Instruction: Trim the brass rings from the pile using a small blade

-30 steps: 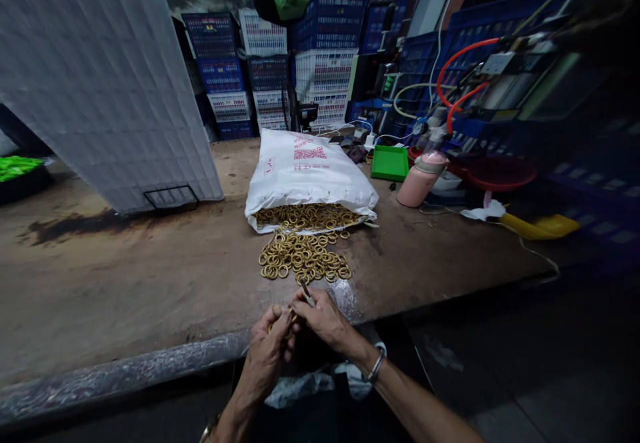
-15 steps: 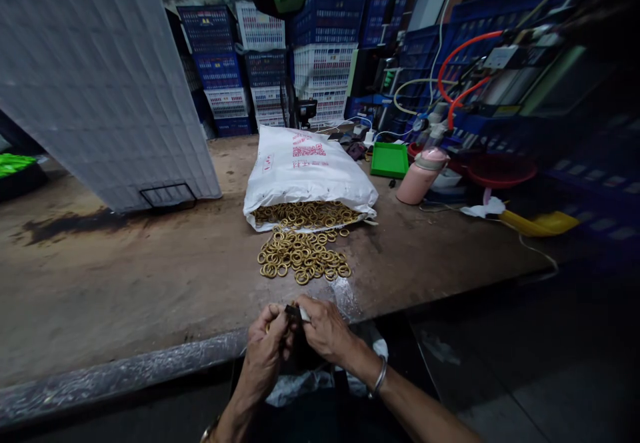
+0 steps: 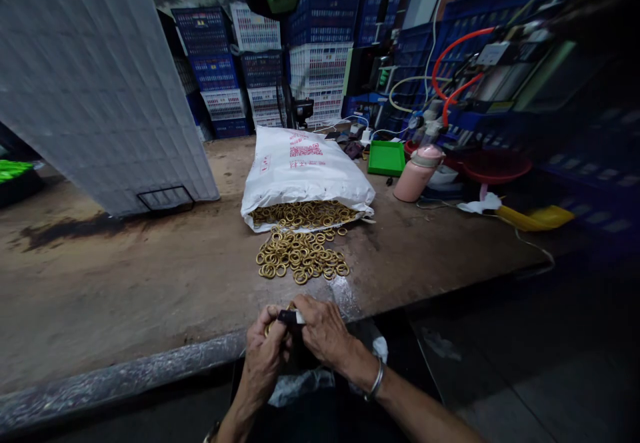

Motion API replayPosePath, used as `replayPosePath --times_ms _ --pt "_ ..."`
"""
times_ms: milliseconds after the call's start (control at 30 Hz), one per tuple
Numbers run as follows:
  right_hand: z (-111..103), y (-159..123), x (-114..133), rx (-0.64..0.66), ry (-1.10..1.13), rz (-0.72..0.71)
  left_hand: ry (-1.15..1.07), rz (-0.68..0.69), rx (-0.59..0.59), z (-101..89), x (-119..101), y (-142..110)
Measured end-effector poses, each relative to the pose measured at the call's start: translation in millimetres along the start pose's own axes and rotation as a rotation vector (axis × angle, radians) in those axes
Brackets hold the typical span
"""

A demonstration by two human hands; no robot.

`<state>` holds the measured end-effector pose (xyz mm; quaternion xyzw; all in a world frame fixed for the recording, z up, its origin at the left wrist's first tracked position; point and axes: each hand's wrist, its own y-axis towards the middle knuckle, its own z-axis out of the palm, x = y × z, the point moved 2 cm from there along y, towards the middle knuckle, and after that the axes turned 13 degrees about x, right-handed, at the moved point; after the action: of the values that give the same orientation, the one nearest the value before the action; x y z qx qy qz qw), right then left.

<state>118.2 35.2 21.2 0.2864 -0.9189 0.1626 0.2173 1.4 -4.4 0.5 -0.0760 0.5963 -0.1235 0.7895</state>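
Observation:
Just off the table's front edge, my left hand [image 3: 264,353] is closed around at least one brass-coloured ring [image 3: 269,330]. My right hand [image 3: 326,335], wearing a bangle at the wrist, pinches a small black-and-white piece [image 3: 287,317] whose black end reaches the left fingertips. What kind of tool or part it is does not show clearly. Another bit of gold ring shows between the two hands. Ahead lies a loose pile of brass rings [image 3: 300,256], spilling from the mouth of a white woven sack [image 3: 305,176] with red print.
A tall pale ribbed panel [image 3: 105,90] stands at left on the wooden table [image 3: 125,296]. To the right are a green tray [image 3: 387,158], a pink bottle [image 3: 416,175], a red dish [image 3: 497,166] and a yellow scoop [image 3: 537,217]. Stacked crates [image 3: 323,63] line the back.
The black end of the small piece has turned and now shows more fully between my hands. Both hands stay in nearly the same place; the view has shifted slightly.

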Motion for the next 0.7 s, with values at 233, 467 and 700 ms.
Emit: replayPosePath --times_ms 233,467,700 --pt "4.5 -0.9 2.4 -0.042 -0.026 0.044 0.001 0.014 -0.035 2.5 -2.2 -2.2" --pt "-6.8 4.6 -18.6 -0.029 -0.029 0.254 -0.099 -0.008 0.08 9.1 -7.3 -15.1" --pt "-4.8 -2.1 -10.0 -0.015 0.103 -0.034 -0.158 -0.049 0.065 9.7 -8.7 -12.9"
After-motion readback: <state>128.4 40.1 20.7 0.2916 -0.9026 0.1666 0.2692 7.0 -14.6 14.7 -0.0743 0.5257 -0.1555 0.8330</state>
